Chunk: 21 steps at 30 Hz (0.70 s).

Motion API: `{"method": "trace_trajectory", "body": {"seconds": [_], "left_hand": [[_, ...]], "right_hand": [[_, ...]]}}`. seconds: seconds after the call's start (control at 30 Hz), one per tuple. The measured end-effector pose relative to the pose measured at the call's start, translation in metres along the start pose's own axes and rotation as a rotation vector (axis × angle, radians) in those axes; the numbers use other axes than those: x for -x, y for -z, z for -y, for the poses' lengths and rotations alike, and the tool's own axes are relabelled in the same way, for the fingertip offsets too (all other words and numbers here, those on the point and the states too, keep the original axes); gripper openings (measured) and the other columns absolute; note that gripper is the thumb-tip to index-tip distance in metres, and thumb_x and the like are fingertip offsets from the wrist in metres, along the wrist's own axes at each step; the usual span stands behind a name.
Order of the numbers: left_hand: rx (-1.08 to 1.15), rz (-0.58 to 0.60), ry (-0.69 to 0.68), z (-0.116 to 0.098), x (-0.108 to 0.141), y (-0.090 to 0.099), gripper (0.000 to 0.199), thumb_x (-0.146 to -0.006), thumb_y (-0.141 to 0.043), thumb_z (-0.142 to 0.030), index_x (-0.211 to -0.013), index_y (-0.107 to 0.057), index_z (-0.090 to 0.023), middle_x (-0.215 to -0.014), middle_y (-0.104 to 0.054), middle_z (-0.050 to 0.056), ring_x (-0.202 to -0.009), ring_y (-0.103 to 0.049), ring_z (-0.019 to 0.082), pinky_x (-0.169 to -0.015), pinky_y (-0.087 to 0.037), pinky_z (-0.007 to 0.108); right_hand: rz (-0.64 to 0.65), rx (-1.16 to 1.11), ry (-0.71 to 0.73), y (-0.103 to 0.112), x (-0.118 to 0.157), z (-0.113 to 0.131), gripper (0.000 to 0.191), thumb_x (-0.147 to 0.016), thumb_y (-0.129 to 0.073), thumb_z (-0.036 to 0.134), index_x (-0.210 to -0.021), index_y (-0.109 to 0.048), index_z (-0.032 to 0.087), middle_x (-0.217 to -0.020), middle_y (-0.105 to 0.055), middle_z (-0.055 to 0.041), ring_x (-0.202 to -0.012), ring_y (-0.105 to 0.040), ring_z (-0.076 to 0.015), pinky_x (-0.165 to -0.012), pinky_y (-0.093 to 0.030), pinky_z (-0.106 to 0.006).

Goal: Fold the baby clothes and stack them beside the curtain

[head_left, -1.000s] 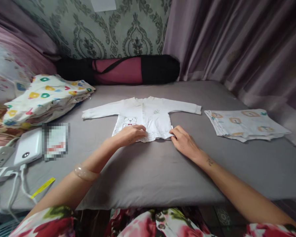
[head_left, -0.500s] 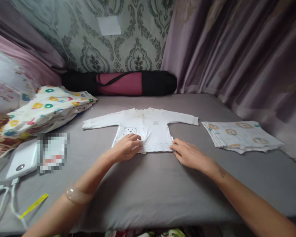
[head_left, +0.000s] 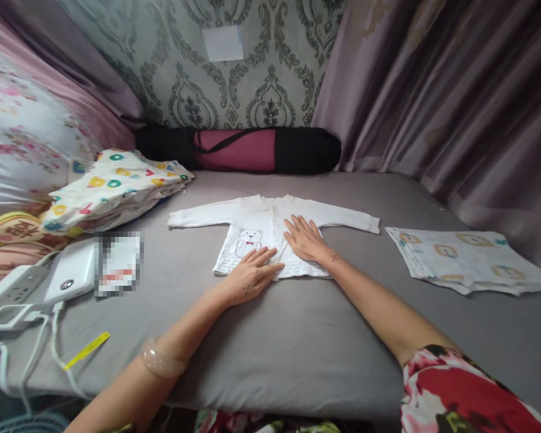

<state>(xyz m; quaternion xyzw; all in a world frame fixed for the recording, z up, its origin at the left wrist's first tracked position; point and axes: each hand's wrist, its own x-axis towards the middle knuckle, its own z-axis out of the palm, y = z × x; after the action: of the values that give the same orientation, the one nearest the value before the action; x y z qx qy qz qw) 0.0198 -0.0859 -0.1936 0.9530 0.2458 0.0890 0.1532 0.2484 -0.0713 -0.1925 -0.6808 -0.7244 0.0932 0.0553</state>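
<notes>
A small white long-sleeved baby shirt (head_left: 252, 210) lies spread face up, both sleeves stretched out to the sides. A bear print shows on its left half. My left hand (head_left: 251, 275) rests at the bottom hem near the middle, fingers stretched out on the cloth. Flat on the right half of the front lies my right hand (head_left: 304, 239), fingers spread, covering part of the fabric. Neither hand grips anything.
Grey sheet (head_left: 270, 337) covers the surface. Folded patterned clothes (head_left: 469, 255) lie at right; a patterned clothes pile (head_left: 117, 186) at left. A white power bank (head_left: 70, 273), power strip (head_left: 13, 288) and cables sit at left. A black-and-maroon long bag (head_left: 238, 149) lines the back.
My right hand has left the shirt's lower right corner and now lies flat on its front. My left hand's fingers have straightened out at the hem. The view has shifted slightly left.
</notes>
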Motion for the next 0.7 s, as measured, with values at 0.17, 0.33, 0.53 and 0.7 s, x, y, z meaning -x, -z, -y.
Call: {"method": "trace_trajectory", "body": {"seconds": [0.17,0.33,0.53,0.7], "left_hand": [[0.086,-0.054,-0.001,0.002,0.002,-0.002,0.040,-0.100,-0.036,-0.038,-0.136,-0.051,-0.031,-0.151,-0.038,0.004,-0.142,-0.031,0.025,-0.116,-0.026,0.048],[0.144,-0.241,0.038,0.031,0.013,-0.012,0.042,-0.099,-0.036,-0.034,-0.139,-0.046,-0.024,-0.137,-0.055,0.010,-0.131,-0.046,0.022,-0.110,-0.038,0.043],[-0.008,-0.291,0.114,0.047,0.024,-0.010,0.035,-0.098,-0.040,-0.034,-0.128,-0.054,-0.021,-0.140,-0.051,0.012,-0.133,-0.044,0.026,-0.110,-0.037,0.049],[-0.040,-0.247,0.114,0.037,0.026,-0.002,0.036,-0.098,-0.039,-0.033,-0.127,-0.054,-0.020,-0.140,-0.050,0.013,-0.133,-0.043,0.027,-0.109,-0.037,0.050]], "right_hand": [[-0.036,0.045,0.004,-0.009,-0.001,-0.009,0.060,-0.099,-0.019,0.046,-0.151,-0.026,0.018,-0.159,-0.017,-0.0096,-0.146,-0.010,-0.0255,-0.117,-0.006,-0.048],[-0.014,0.031,0.080,-0.008,0.004,-0.009,0.062,-0.098,-0.022,0.050,-0.151,-0.027,0.018,-0.159,-0.016,-0.0091,-0.147,-0.007,-0.0236,-0.118,-0.004,-0.047],[0.088,0.022,0.215,0.003,0.036,0.001,0.066,-0.097,-0.026,0.053,-0.152,-0.022,0.018,-0.159,-0.015,-0.0093,-0.147,-0.005,-0.0232,-0.118,-0.002,-0.047],[0.158,-0.024,0.304,0.010,0.081,0.018,0.059,-0.098,-0.027,0.046,-0.152,-0.026,0.020,-0.159,-0.016,-0.0069,-0.147,-0.007,-0.0224,-0.118,-0.005,-0.049]]}}
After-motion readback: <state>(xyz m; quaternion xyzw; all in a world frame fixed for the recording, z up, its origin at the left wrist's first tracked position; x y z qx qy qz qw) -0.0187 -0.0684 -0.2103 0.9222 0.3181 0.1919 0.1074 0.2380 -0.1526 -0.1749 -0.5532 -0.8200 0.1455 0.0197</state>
